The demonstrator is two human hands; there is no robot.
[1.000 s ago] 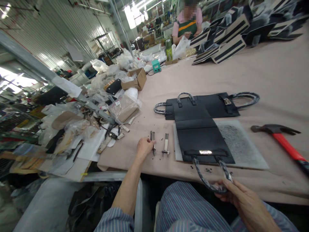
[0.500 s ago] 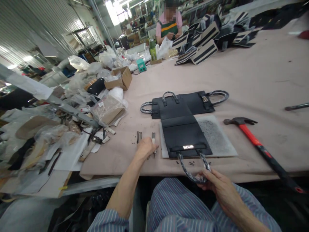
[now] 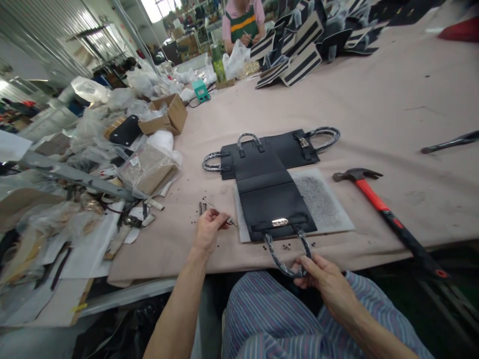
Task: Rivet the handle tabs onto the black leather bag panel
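A black bag panel (image 3: pixel 275 204) with a metal clasp lies on a grey mat (image 3: pixel 325 199) near the table's front edge. Its wrapped handle (image 3: pixel 286 254) hangs over the edge, and my right hand (image 3: pixel 325 281) is closed on that handle. My left hand (image 3: pixel 207 230) is closed in a pinch on a thin metal punch tool (image 3: pixel 219 212), lifted slightly off the pink table (image 3: pixel 392 109). Another small metal tool (image 3: pixel 201 207) lies just beyond that hand. Behind the panel lie two more black bag panels (image 3: pixel 269 152) with handles.
A red-handled hammer (image 3: pixel 381 207) lies right of the mat. Plastic bags, cardboard boxes (image 3: pixel 168 114) and loose parts crowd the table's left side. Striped bags (image 3: pixel 299 65) are stacked at the far end, where another person (image 3: pixel 241 22) works. A dark tool (image 3: pixel 449 143) lies far right.
My left hand has moved from the left tool onto the other one and picked it up. My right hand has kept its hold on the handle. The view has shifted.
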